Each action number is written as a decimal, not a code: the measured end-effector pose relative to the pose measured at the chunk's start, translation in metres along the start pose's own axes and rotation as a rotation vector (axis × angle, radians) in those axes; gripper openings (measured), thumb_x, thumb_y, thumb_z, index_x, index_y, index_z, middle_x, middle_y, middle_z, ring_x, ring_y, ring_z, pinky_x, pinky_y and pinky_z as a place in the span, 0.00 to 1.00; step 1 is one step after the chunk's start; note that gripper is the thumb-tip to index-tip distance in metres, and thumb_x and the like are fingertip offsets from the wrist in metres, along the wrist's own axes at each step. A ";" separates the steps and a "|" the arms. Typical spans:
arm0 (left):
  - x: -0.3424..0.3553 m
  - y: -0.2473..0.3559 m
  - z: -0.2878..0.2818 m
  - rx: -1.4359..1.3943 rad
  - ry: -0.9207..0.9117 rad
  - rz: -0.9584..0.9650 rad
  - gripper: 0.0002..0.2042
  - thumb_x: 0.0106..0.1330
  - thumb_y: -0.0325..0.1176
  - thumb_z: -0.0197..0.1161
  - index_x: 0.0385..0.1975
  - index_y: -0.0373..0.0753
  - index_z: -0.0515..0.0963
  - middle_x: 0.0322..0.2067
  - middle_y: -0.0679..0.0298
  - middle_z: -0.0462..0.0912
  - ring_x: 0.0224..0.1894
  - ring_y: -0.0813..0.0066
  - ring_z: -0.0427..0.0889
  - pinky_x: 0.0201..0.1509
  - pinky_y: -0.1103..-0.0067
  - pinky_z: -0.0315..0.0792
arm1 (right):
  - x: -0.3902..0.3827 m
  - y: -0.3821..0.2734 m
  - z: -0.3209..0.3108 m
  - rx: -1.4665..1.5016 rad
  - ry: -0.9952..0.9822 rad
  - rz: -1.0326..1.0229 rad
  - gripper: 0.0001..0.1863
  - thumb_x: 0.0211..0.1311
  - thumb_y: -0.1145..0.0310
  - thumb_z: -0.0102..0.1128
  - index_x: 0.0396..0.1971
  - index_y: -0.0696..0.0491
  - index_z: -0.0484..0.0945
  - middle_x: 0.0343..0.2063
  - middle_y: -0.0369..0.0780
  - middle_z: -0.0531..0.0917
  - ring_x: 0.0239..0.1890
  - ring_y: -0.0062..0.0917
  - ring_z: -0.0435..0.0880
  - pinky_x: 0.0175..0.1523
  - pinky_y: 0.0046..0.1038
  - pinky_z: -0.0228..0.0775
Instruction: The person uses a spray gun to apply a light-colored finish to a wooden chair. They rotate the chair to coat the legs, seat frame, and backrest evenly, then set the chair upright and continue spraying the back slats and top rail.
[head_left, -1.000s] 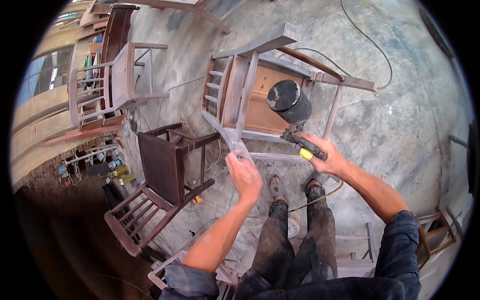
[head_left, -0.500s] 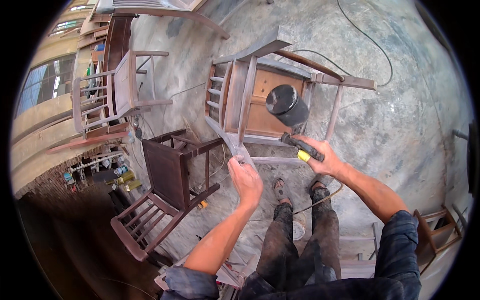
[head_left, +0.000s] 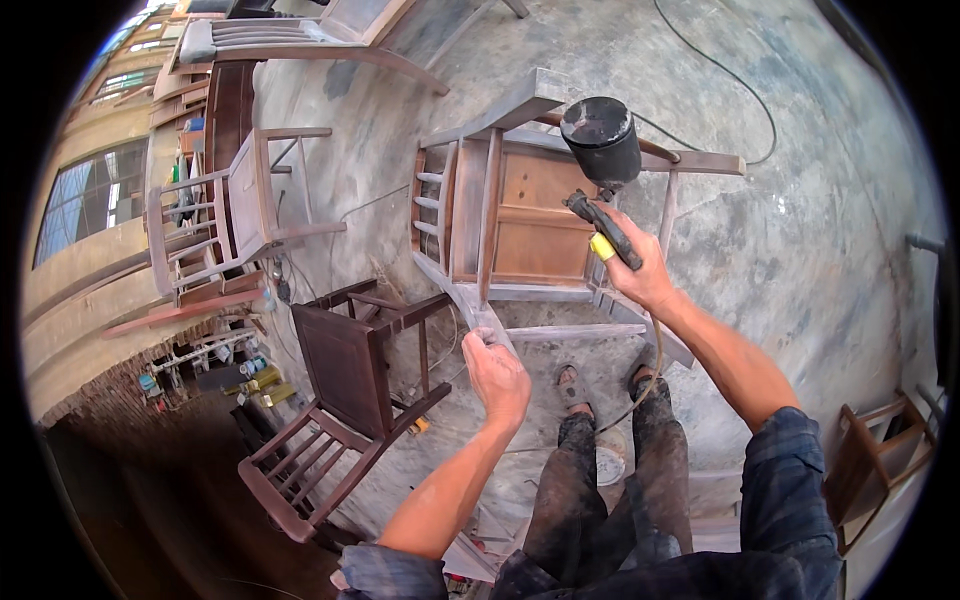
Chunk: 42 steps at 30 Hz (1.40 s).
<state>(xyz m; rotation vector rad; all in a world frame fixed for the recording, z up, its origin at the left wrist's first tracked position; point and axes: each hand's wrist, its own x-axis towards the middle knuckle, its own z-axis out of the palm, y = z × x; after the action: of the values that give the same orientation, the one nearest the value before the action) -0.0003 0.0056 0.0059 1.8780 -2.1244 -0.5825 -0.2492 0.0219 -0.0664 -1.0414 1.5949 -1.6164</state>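
Spray gun (head_left: pixel 605 215) clamped in right hand (head_left: pixel 640 275), left hand (head_left: pixel 497 375) gripping upturned chair (head_left: pixel 520 230) leg; coating appears underway, next pass needs steady aim

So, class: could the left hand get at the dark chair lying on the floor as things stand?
Probably yes. The left hand grips the pale chair's leg, but the dark chair lies just left, with nothing between.

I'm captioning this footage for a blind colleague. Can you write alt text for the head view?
A person's right hand holds a black spray gun over a pale, unfinished wooden chair lying tipped on concrete, while the left hand grips its leg; a dark brown chair lies alongside.
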 end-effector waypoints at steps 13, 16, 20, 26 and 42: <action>0.001 -0.005 -0.005 0.035 -0.046 0.081 0.10 0.68 0.22 0.45 0.46 0.29 0.69 0.39 0.47 0.74 0.42 0.50 0.76 0.51 0.62 0.70 | -0.065 0.042 -0.026 0.166 -0.266 0.086 0.24 0.65 0.72 0.62 0.62 0.58 0.75 0.45 0.47 0.87 0.42 0.27 0.88 0.52 0.30 0.77; 0.004 -0.007 -0.005 0.051 -0.067 0.071 0.10 0.68 0.22 0.45 0.46 0.29 0.69 0.39 0.48 0.74 0.42 0.52 0.76 0.51 0.64 0.70 | -0.080 0.043 -0.029 0.201 -0.335 0.132 0.25 0.65 0.72 0.62 0.62 0.58 0.75 0.47 0.47 0.87 0.45 0.27 0.87 0.55 0.30 0.76; 0.005 -0.005 -0.004 0.049 -0.066 0.068 0.09 0.69 0.22 0.44 0.46 0.29 0.69 0.39 0.49 0.74 0.42 0.55 0.76 0.52 0.66 0.70 | -0.099 0.042 -0.029 0.217 -0.395 0.086 0.25 0.65 0.72 0.62 0.62 0.57 0.75 0.50 0.48 0.86 0.50 0.36 0.87 0.59 0.32 0.75; 0.006 0.003 -0.006 0.063 -0.090 0.045 0.10 0.70 0.22 0.44 0.46 0.30 0.69 0.39 0.51 0.74 0.42 0.58 0.76 0.52 0.67 0.70 | -0.125 0.044 -0.021 0.274 -0.476 0.088 0.25 0.66 0.69 0.62 0.62 0.55 0.75 0.51 0.47 0.85 0.51 0.40 0.87 0.58 0.35 0.76; 0.008 0.004 -0.011 0.102 -0.152 0.040 0.10 0.72 0.24 0.42 0.47 0.31 0.70 0.38 0.54 0.75 0.42 0.64 0.76 0.52 0.69 0.71 | -0.069 0.057 -0.014 0.260 -0.095 0.096 0.24 0.66 0.71 0.62 0.62 0.56 0.75 0.47 0.49 0.86 0.45 0.35 0.88 0.52 0.31 0.77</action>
<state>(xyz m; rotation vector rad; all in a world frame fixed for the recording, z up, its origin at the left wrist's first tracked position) -0.0001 -0.0031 0.0168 1.8945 -2.3228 -0.6388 -0.2324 0.0850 -0.1294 -0.8775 1.3111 -1.6318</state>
